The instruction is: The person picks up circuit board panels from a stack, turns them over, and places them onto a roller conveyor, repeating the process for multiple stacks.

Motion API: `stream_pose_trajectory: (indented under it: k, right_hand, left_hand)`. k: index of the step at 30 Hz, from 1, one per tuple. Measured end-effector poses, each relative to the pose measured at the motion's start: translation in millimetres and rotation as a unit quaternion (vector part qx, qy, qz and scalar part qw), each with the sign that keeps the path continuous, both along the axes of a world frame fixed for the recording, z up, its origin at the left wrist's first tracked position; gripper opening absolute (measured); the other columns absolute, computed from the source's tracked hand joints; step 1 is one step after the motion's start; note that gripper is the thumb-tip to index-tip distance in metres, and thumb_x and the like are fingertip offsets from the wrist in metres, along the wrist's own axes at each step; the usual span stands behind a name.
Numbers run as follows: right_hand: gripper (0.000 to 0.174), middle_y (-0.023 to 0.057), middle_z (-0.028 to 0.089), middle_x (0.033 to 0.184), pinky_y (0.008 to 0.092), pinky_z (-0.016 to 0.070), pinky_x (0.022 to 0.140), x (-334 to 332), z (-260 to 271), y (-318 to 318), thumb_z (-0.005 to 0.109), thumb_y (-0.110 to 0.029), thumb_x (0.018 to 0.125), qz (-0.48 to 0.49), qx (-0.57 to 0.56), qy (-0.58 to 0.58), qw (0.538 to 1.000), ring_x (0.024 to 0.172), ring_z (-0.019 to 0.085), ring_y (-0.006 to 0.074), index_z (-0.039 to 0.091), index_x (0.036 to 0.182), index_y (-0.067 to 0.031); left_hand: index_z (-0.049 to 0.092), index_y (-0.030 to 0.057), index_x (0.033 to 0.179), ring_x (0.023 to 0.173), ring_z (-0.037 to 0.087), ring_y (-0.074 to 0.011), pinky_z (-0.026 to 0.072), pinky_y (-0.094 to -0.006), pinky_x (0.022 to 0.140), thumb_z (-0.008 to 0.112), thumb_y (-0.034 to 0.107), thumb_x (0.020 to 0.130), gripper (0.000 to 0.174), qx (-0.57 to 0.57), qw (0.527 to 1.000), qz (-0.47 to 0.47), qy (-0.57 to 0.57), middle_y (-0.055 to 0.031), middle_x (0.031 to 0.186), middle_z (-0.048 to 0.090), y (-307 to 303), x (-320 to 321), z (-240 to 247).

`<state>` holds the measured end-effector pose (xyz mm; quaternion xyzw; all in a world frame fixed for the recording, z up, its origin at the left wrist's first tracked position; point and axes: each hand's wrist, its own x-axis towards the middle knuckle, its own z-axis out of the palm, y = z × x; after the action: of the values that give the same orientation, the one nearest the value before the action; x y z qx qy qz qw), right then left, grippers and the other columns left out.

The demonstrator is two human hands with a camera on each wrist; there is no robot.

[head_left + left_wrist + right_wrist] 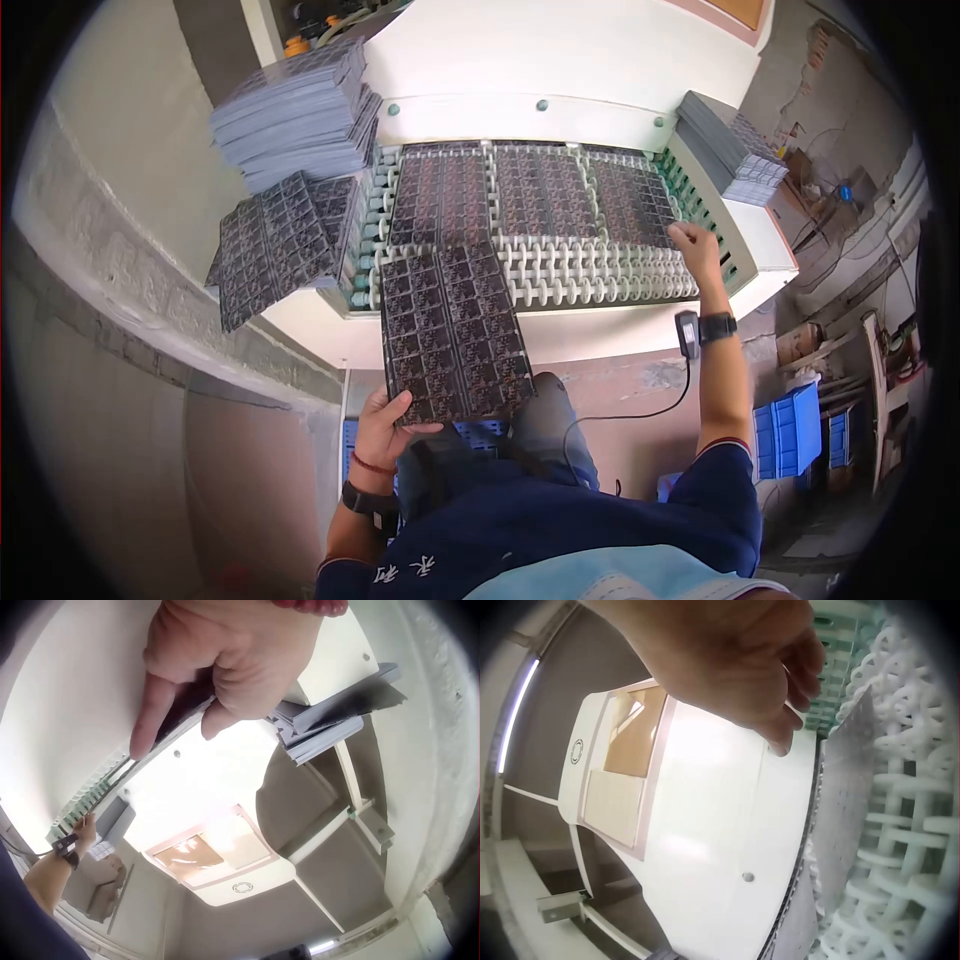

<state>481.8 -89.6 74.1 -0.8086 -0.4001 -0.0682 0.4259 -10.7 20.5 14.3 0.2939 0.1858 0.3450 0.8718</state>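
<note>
In the head view my left hand [385,425] grips a dark circuit board panel [455,335] at its near left corner, thumb on top and fingers beneath. The panel's far end overlaps the near side of the roller conveyor [600,275]. My right hand [697,248] is at the near right corner of another circuit board panel [632,200], which lies flat on the rollers. In the right wrist view its fingers [780,739] are loosely curled, beside the panel's edge, with nothing seen between them. Two more panels lie in the same row to the left.
A tall stack of panels [290,120] stands at the left, with loose panels [275,245] fanned below it. A smaller stack [735,145] rests on the machine's right side. Behind the rollers rises the white machine cover [560,60]. A blue bin [788,430] stands at the lower right.
</note>
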Motion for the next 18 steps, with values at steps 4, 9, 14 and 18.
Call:
stream_pose_trajectory:
  k: [4,9,14,18]
  right_hand:
    - [0.037,0.0056,0.062,0.075,0.019,0.0437,0.047,-128.8,-19.0,-16.9,0.063,-0.028,0.078,0.223,-0.028,0.328,0.918,0.062,0.056,0.0084,0.06,0.095,0.0039]
    - [0.021,0.008,0.061,0.069,0.0204,0.0453,0.044,-227.0,-63.5,-24.3,0.06,-0.016,0.081,0.307,-0.05,0.514,0.799,0.054,0.058,0.0109,0.059,0.089,0.0032]
    - [0.016,0.008,0.059,0.06,0.0188,0.0424,0.039,-216.5,-73.9,-36.9,0.058,-0.014,0.082,0.195,0.061,0.581,0.788,0.045,0.053,0.009,0.059,0.076,0.0008]
    - [0.016,0.0071,0.058,0.059,0.0185,0.039,0.036,-182.9,-86.4,-69.2,0.055,-0.012,0.084,0.145,0.118,0.542,0.82,0.04,0.049,0.0083,0.058,0.075,0.0003]
  left_hand:
    - [0.045,-0.0048,0.11,0.084,0.061,-0.0275,0.0565,-0.0417,0.063,0.048,0.006,0.085,0.028,0.0,0.999,-0.021,0.029,-0.0173,0.103,0.056,5.4,1.4,-8.6]
    - [0.047,-0.0052,0.109,0.082,0.062,-0.0274,0.057,-0.039,0.06,0.047,0.008,0.086,0.027,0.001,0.998,-0.057,0.041,-0.0175,0.101,0.057,6.2,17.5,-12.6]
    - [0.046,-0.0052,0.111,0.081,0.062,-0.0284,0.0574,-0.0392,0.058,0.046,0.008,0.086,0.028,0.0,0.999,-0.034,0.03,-0.0179,0.101,0.057,13.1,15.0,-19.2]
    - [0.048,-0.004,0.109,0.079,0.062,-0.0282,0.0574,-0.0397,0.055,0.047,0.01,0.086,0.027,0.0,0.998,0.005,0.058,-0.0165,0.099,0.058,27.4,4.5,-13.6]
